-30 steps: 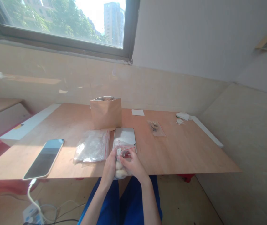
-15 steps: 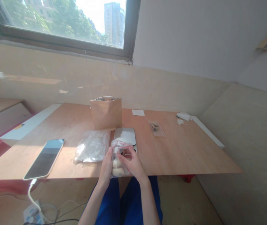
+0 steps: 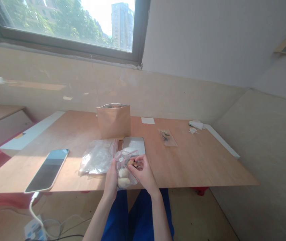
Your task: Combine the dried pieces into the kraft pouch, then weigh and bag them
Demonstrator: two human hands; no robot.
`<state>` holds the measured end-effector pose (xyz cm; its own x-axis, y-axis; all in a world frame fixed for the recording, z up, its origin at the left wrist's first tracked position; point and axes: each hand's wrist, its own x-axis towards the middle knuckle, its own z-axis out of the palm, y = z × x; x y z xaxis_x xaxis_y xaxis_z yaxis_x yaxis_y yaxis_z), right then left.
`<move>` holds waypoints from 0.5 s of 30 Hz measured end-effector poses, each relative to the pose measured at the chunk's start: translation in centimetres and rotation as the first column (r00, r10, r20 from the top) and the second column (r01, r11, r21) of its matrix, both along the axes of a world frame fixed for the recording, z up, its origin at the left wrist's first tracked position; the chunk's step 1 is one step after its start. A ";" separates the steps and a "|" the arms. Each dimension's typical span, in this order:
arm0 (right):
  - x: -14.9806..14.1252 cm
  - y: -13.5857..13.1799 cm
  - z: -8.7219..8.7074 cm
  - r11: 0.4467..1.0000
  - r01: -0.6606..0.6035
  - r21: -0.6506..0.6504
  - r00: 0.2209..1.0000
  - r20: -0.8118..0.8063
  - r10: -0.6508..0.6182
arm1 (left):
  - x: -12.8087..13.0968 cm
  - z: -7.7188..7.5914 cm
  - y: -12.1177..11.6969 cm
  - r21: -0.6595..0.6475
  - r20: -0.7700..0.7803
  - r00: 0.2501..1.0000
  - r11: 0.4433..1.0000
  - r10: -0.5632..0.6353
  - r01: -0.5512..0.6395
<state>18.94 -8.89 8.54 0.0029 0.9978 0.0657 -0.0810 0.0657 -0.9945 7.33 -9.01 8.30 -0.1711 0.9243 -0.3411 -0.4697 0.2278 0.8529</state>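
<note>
Blue trousers [image 3: 140,216] fill the bottom centre of the frame, with pale floor [image 3: 190,214] either side and a white cable [image 3: 34,208] at lower left. Just above them, my left hand [image 3: 110,177] grips the left edge of a clear zip bag [image 3: 129,176], thumb along the plastic, other fingers mostly hidden from me. Its long axis runs near to far, leaning slightly left at the top, with two pale lumps [image 3: 123,182] low inside. My right hand [image 3: 144,172] has thumb and fingers pinched on brown pieces [image 3: 135,164] at the bag's upper right. That is the relation I judge matters: the pieces sit right of the red-edged mouth, at the right fingertips, with the left hand across the bag. Whether they are inside the plastic, I can't tell.

Just beyond, a flat silver device [image 3: 135,144] lies on the wooden desk [image 3: 198,157]. Left of it I have a stack of clear bags [image 3: 98,157], then a phone [image 3: 47,170]; to the right, a small clear bag [image 3: 172,142] of brownish bits. Farther off stand an upright kraft pouch [image 3: 114,122], a white card [image 3: 148,120] and white scraps [image 3: 195,125]. Behind rises the wall [image 3: 195,36], a bright window [image 3: 82,26] at upper left.
</note>
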 end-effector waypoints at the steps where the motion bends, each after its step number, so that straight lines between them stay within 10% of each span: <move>1: -0.1 0.0 -0.1 1.000 -0.013 -0.004 1.000 -0.004 0.013 | -0.1 0.0 0.0 0.002 -0.022 1.000 1.000 0.004 -0.003; 9: -0.6 0.0 0.3 0.993 -0.103 0.052 0.993 0.062 0.099 | -0.5 -0.1 0.0 0.021 -0.047 0.999 0.999 0.028 -0.027; 15: 0.1 0.5 0.8 0.993 0.115 0.009 0.976 -0.189 -0.111 | -1.9 0.2 0.9 -0.021 -0.027 0.994 0.994 0.107 -0.107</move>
<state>19.00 -8.41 9.31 0.1297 0.9889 0.0731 -0.2573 0.1047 -0.9606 5.47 -8.09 8.47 -0.2773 0.8926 -0.3556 -0.4706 0.1964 0.8602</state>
